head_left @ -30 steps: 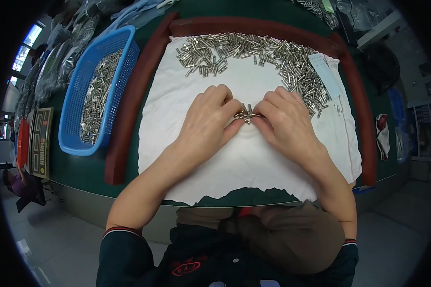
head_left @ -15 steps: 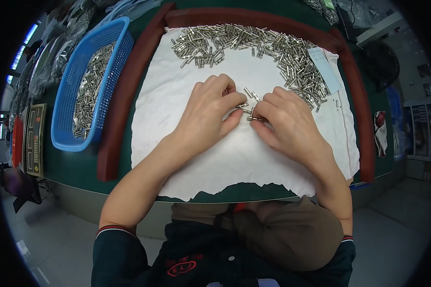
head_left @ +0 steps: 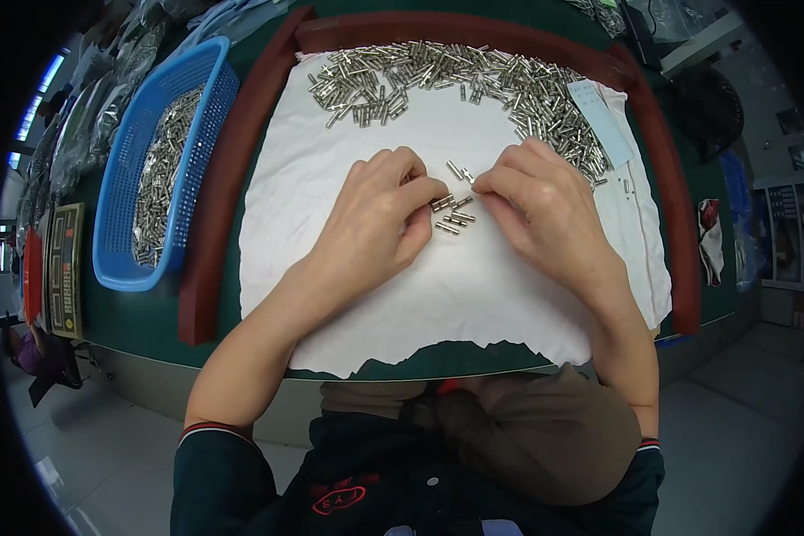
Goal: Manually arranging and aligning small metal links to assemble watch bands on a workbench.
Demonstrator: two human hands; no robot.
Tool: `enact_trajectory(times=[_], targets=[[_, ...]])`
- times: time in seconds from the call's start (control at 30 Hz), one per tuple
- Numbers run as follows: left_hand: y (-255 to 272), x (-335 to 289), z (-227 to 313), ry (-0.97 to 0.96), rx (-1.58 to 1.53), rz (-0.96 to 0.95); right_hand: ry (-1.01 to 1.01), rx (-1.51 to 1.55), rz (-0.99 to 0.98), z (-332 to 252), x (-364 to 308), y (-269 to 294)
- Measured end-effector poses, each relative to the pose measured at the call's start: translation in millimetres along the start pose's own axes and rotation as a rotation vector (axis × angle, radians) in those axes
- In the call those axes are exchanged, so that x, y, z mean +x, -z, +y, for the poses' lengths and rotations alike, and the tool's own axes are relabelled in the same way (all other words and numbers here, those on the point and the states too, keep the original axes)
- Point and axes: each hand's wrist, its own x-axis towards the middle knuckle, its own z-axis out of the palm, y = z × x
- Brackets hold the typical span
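My left hand (head_left: 375, 210) rests over the white cloth (head_left: 357, 335) with its fingers curled and closed at a few short metal pins (head_left: 443, 204), partly hidden by the fingertips. Opposite it, my right hand (head_left: 549, 214) pinches at the end of another small metal pin (head_left: 467, 175); the thumb is mostly hidden. Between the hands several shiny, cylindrical pins lie loose, one of them a separate pin (head_left: 448, 228) nearest me. A large pile of the same metal pins (head_left: 558, 125) curves along the far and right parts of the cloth.
A dark red wooden frame (head_left: 210, 232) borders the cloth on three sides. Left of it stands a blue perforated basket (head_left: 201, 134) with more metal pins. A pale blue paper slip (head_left: 603, 125) lies on the pile's right side. The tabletop (head_left: 134, 322) is green.
My hands have drawn slightly apart, uncovering loose pins between them. The right fingers have moved up to a pin farther from me; the left hand has shifted slightly down.
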Motion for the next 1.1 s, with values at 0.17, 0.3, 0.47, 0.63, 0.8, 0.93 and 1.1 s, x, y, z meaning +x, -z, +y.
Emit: enact_trajectory(times=[0.17, 0.3, 0.47, 0.63, 0.8, 0.93, 1.1], targets=[[1.2, 1.4, 2.0, 0.008, 0.000, -0.032, 0.064, -0.019, -0.037, 2.9, 0.0, -5.5], [0.0, 1.8, 0.9, 0.003, -0.006, -0.048, 0.041, 0.008, -0.092, 0.4, -1.1, -3.8], [0.2, 1.6, -0.5, -0.019, -0.002, -0.035, 0.048, 0.052, -0.098, -3.9, 0.8, -3.3], [6.6, 1.8, -0.4, 0.077, -0.052, 0.034, -0.038, 0.044, -0.031, 2.6, 2.3, 0.2], [8.2, 2.3, -1.1, 0.129, -0.030, 0.013, -0.127, -0.087, 0.079, 2.2, 1.3, -14.6], [3.6, 3.7, -4.3, 0.105, -0.026, 0.018, -0.158, -0.089, 0.103, 2.9, 8.7, -25.9], [-5.0, 6.7, -10.0, 0.061, -0.019, 0.084, -0.151, -0.036, 0.130, 5.6, 17.4, -32.5]])
